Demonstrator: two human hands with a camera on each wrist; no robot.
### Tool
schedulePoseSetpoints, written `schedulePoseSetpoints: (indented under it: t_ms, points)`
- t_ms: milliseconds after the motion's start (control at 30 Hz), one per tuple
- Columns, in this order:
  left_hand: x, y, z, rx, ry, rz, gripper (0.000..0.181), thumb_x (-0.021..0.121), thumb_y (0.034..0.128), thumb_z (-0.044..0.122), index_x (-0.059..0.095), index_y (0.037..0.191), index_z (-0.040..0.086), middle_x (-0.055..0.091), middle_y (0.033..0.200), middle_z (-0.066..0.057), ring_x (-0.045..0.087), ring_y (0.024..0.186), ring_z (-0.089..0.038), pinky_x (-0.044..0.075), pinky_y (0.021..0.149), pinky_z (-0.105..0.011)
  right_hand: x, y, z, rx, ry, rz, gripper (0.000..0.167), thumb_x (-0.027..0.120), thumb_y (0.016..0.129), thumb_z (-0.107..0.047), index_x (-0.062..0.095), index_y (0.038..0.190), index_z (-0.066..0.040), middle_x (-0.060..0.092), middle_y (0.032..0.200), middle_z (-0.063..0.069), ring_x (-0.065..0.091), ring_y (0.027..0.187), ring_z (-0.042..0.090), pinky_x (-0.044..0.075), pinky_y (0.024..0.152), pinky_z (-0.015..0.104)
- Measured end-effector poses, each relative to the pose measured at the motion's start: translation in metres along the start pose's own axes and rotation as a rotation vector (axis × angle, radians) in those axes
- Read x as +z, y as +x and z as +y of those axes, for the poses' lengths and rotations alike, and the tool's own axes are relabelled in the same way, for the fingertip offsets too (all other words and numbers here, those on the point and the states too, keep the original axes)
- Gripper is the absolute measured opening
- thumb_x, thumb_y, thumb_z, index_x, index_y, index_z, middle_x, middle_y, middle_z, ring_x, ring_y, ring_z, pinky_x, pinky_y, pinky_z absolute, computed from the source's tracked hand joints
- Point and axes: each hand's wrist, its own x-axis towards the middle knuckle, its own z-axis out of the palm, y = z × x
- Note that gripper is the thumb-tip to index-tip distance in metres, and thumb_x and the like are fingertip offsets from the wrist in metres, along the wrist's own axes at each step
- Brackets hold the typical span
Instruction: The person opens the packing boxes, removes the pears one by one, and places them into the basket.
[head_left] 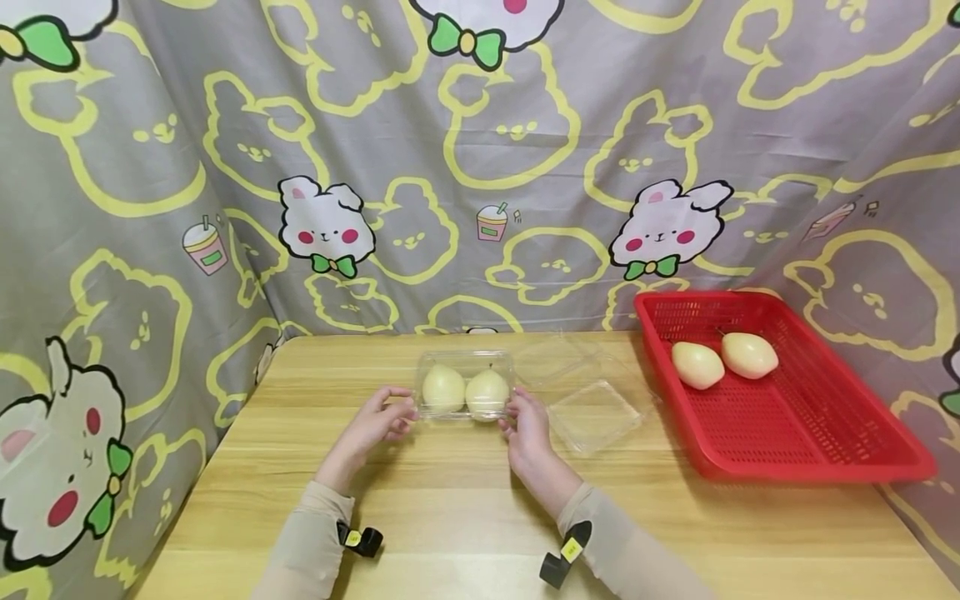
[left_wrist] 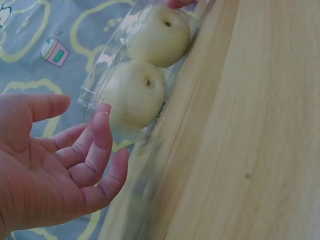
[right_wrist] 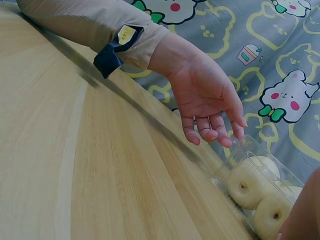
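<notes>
Two pale yellow pears (head_left: 443,389) sit side by side in a clear plastic clamshell box (head_left: 465,356) near the table's far edge. The lid appears to lie over them. My left hand (head_left: 378,421) is at the box's left end, its fingers loosely bent around nothing. In the left wrist view this hand (left_wrist: 60,160) has its thumb apart from the fingers, close beside the box. My right hand (head_left: 531,433) touches the box's right end with its fingertips. Only part of it (right_wrist: 305,215) shows in the right wrist view, so its full grasp is hidden.
Right of the box, more clear plastic packaging (head_left: 596,415) lies on the wooden table (head_left: 450,517). A red perforated basket (head_left: 817,462) at the right holds two more pears (head_left: 750,356). A patterned curtain (head_left: 420,150) hangs behind the table and at its sides.
</notes>
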Motion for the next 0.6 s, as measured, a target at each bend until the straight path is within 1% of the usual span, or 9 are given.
schedulePoseSetpoints:
  t_ms: [67,167,267,367,467,600]
  points:
    - [0.001,0.001,0.0,-0.002,-0.003,0.002,0.044,0.056,0.0983,0.024,0.044,0.134,0.001,0.067,0.109,-0.023,0.064,0.076,-0.017,0.056,0.076,-0.032,-0.002,0.0,-0.001,0.001,-0.002,-0.004,0.052,0.049,0.09,-0.001,0.04,0.141,0.0,0.045,0.097,0.0,0.041,0.086,0.012,0.043,0.074,0.022]
    - [0.001,0.002,-0.001,0.003,0.006,-0.011,0.046,0.056,0.0985,0.024,0.043,0.136,0.001,0.066,0.112,-0.026,0.064,0.077,-0.016,0.056,0.077,-0.031,-0.005,-0.001,-0.001,0.006,0.002,-0.011,0.051,0.048,0.091,-0.002,0.04,0.141,-0.001,0.047,0.098,0.0,0.042,0.087,0.012,0.043,0.076,0.023]
    - [0.0,0.001,-0.001,0.011,0.017,-0.017,0.048,0.056,0.0979,0.024,0.044,0.137,-0.001,0.067,0.112,-0.025,0.065,0.079,-0.017,0.057,0.076,-0.032,-0.008,-0.001,0.0,0.006,0.004,-0.027,0.049,0.048,0.092,-0.002,0.04,0.14,-0.001,0.047,0.099,0.0,0.042,0.088,0.012,0.042,0.077,0.024]
    - [-0.002,-0.001,0.001,0.023,0.047,-0.026,0.049,0.056,0.0979,0.024,0.044,0.138,-0.001,0.068,0.11,-0.022,0.065,0.082,-0.019,0.056,0.076,-0.033,-0.011,-0.002,0.002,0.015,0.012,-0.042,0.048,0.047,0.092,-0.002,0.041,0.139,-0.002,0.046,0.1,-0.001,0.042,0.088,0.012,0.041,0.077,0.024]
    - [-0.003,-0.003,0.003,0.02,0.087,-0.021,0.047,0.055,0.0984,0.025,0.046,0.138,0.001,0.069,0.109,-0.019,0.065,0.085,-0.022,0.054,0.076,-0.033,-0.013,-0.002,0.003,0.021,0.031,-0.053,0.047,0.047,0.093,-0.003,0.041,0.139,-0.002,0.045,0.099,-0.001,0.041,0.088,0.012,0.042,0.077,0.025]
    - [-0.006,-0.008,0.008,0.026,0.137,-0.036,0.047,0.053,0.0998,0.027,0.046,0.139,0.001,0.066,0.115,-0.023,0.065,0.093,-0.027,0.052,0.076,-0.033,-0.015,-0.002,0.004,0.028,0.073,-0.055,0.045,0.046,0.095,-0.006,0.042,0.14,-0.002,0.044,0.099,0.0,0.042,0.088,0.012,0.042,0.079,0.025]
